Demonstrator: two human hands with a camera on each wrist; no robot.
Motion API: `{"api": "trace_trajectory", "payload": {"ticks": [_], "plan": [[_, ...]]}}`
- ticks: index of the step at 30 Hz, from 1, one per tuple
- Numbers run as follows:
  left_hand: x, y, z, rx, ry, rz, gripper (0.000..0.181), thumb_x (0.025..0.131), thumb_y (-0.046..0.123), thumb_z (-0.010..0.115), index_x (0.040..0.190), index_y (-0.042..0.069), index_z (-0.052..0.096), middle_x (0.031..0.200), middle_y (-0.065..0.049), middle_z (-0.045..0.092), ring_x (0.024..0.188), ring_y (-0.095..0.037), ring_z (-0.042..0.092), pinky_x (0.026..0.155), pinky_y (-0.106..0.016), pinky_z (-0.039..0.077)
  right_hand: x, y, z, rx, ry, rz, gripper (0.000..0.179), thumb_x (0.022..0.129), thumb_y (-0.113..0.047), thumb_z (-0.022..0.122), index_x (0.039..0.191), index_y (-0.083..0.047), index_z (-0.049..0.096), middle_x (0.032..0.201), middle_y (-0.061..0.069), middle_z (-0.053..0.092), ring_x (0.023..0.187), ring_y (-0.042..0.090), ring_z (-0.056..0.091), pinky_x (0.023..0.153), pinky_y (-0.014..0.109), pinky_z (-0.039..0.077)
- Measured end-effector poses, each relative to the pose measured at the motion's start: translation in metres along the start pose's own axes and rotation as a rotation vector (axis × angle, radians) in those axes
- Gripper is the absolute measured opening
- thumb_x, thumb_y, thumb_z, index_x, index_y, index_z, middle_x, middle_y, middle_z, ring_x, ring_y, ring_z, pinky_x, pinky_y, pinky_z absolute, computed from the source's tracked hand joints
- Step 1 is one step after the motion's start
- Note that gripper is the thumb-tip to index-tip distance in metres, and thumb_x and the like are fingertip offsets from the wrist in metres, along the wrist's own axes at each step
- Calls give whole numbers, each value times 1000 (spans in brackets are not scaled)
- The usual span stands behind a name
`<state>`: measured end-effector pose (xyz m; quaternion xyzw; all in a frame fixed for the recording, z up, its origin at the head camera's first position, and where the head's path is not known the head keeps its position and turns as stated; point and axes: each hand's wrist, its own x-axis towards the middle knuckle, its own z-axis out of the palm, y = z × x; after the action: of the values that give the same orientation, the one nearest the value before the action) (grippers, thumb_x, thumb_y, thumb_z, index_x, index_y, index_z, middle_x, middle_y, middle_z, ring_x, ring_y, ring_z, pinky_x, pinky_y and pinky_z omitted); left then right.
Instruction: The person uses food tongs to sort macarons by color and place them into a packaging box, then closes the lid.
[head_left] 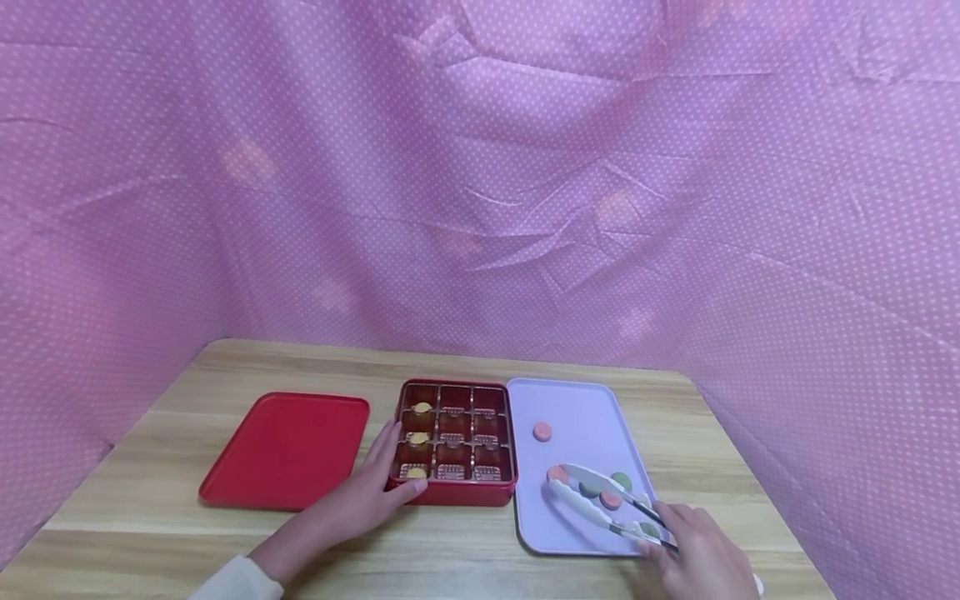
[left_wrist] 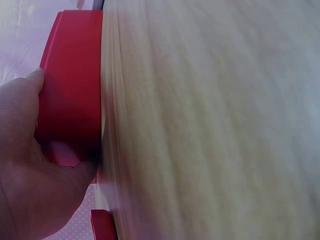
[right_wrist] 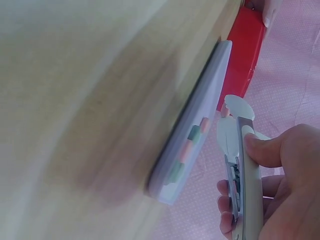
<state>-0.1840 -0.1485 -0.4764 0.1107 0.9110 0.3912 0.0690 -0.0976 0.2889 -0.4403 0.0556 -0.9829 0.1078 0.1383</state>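
My left hand (head_left: 367, 493) rests against the near left corner of a red box (head_left: 468, 495), fingers along its left side and thumb at the front rim. A clear divided insert in the box holds three yellow macarons (head_left: 422, 407) down its left column. On the right, my right hand (head_left: 705, 554) grips tongs (right_wrist: 252, 185) with white scalloped tips, over a pale lilac tray (head_left: 573, 400). Between the tips sits a pink macaron (head_left: 557, 473). Other pink macarons (head_left: 542, 432) and green macarons (head_left: 621, 481) lie on the tray, some partly covered by the tongs.
A red lid (head_left: 288, 450) lies flat on the wooden table (head_left: 420, 554), left of the box. The tray stands right beside the box. A pink dotted cloth (head_left: 465, 208) hangs behind and at both sides of the table.
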Motion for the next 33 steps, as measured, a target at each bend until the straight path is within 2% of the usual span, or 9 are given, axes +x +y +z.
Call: {"api": "trace_trajectory", "payload": {"ticks": [12, 17, 22, 28, 33], "plan": [[0, -1, 1, -7, -1, -2, 105, 93, 61, 61, 163, 22, -6, 170, -7, -11, 153, -44, 13, 116, -66, 27, 18, -21, -16, 48, 114, -90, 55, 75, -23, 87, 124, -5, 70, 117, 8, 70, 109, 30, 66, 81, 56, 56], [0, 0, 1, -7, 2, 4, 105, 93, 61, 61, 163, 21, -6, 170, -7, -11, 153, -44, 13, 116, -66, 27, 27, -37, -15, 63, 183, -159, 55, 72, -23, 90, 121, -5, 72, 114, 9, 72, 104, 29, 68, 77, 52, 57], [0, -2, 0, 0, 4, 4, 106, 93, 63, 60, 163, 21, -6, 170, -7, -12, 152, -45, 13, 116, -66, 27, 37, -56, -9, 79, 200, -229, 54, 69, -23, 91, 116, -6, 74, 110, 2, 73, 98, 20, 68, 74, 43, 57], [1, -4, 0, 10, 0, 2, 106, 92, 65, 60, 163, 21, -5, 170, -7, -11, 153, -43, 11, 116, -66, 27, 46, -80, -2, 85, 161, -251, 51, 69, -25, 92, 115, -7, 75, 103, -3, 72, 89, 10, 61, 71, 33, 54], [0, -3, 0, 20, -6, 3, 107, 92, 66, 59, 163, 20, -5, 171, -7, -11, 153, -42, 12, 117, -65, 27, 51, -96, 2, 89, 81, -230, 50, 75, -29, 89, 118, -9, 74, 107, -2, 72, 94, 11, 62, 75, 33, 54]]}}
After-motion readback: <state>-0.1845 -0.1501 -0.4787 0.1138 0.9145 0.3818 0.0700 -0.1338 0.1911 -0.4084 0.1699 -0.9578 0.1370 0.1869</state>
